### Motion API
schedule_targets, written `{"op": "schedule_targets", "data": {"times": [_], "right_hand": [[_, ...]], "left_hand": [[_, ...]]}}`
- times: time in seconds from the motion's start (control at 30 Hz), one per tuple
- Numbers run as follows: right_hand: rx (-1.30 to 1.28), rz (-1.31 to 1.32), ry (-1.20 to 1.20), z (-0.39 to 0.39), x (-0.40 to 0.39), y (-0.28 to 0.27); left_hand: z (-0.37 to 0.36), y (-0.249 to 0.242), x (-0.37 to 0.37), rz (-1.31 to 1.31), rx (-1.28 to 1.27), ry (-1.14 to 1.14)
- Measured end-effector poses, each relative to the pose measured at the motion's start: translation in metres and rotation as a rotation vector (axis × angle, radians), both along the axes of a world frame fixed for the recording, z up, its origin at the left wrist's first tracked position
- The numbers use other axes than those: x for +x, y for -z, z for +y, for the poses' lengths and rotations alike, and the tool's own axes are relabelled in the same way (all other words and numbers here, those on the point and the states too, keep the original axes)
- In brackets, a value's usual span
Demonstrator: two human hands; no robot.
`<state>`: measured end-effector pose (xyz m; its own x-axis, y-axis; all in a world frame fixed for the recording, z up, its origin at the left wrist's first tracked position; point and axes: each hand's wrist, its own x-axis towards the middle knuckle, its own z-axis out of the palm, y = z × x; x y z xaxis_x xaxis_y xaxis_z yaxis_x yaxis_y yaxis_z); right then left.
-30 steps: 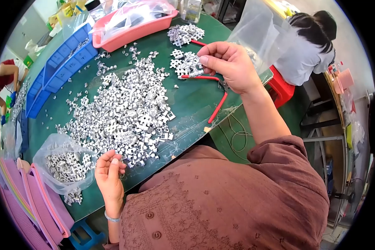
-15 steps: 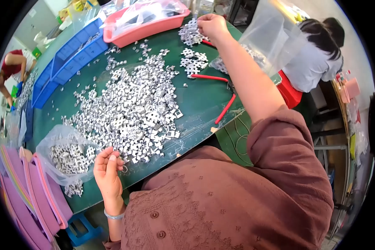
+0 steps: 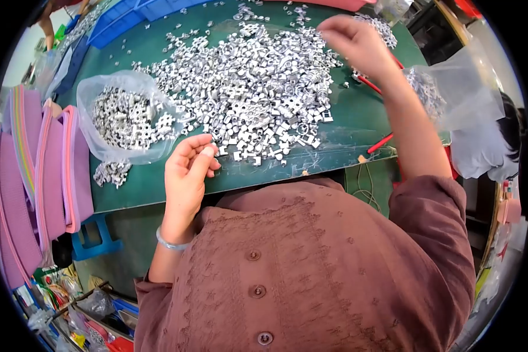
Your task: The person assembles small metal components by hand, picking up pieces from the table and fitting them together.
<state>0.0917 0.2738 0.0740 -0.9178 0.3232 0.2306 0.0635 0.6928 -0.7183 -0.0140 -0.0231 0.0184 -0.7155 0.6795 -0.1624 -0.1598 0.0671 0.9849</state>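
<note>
Though silvery pieces (image 3: 264, 88) lie near, I cannot tell the grip of left hand (image 3: 188, 170) or blurred right hand (image 3: 361, 47).

Plastic bag (image 3: 87, 105) left of the metal pieces (image 3: 246, 88), apparently both on the table (image 3: 358, 126).

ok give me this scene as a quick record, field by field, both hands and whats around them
left hand: fingers curled by the near edge of the heap; any held piece unclear
right hand: above the heap's far right side; any held piece unclear
heap: small silvery parts, loose on the green table
clear bag: left of the heap, open, with silvery parts inside
red handles: right of the heap, partly hidden
blue tray: far left
</note>
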Motion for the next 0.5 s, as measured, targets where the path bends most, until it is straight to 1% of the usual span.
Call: {"op": "schedule_targets", "data": {"times": [0.07, 0.13, 0.2, 0.23, 0.3, 0.4, 0.43, 0.47, 0.5], "right_hand": [[0.173, -0.006, -0.155, -0.027, -0.008, 0.001], [0.247, 0.011, -0.3, -0.058, -0.017, 0.008], [0.236, -0.073, -0.335, -0.073, -0.024, 0.014], [0.259, -0.073, -0.322, -0.076, -0.026, 0.018], [0.306, -0.07, -0.298, -0.079, -0.032, 0.026], [-0.043, -0.188, -0.282, -0.08, -0.034, 0.016], [-0.183, -0.196, -0.265, -0.078, -0.035, 0.019], [-0.412, -0.198, -0.278, -0.079, -0.036, 0.022], [-0.507, -0.168, -0.273, -0.083, -0.036, 0.021]], "left_hand": [[0.004, -0.003, 0.002, 0.006, -0.013, 0.023], [0.008, -0.008, 0.004, 0.011, -0.03, 0.047], [0.01, -0.011, 0.004, 0.018, -0.047, 0.066], [0.011, -0.011, 0.004, 0.004, -0.017, 0.048], [0.011, -0.014, 0.002, 0.025, -0.037, 0.071], [0.011, -0.013, 0.005, 0.033, -0.06, 0.092], [0.013, -0.013, 0.007, 0.008, -0.054, 0.085], [0.014, -0.013, 0.008, -0.02, -0.051, 0.076], [0.015, -0.013, 0.007, -0.026, -0.033, 0.096]]}}
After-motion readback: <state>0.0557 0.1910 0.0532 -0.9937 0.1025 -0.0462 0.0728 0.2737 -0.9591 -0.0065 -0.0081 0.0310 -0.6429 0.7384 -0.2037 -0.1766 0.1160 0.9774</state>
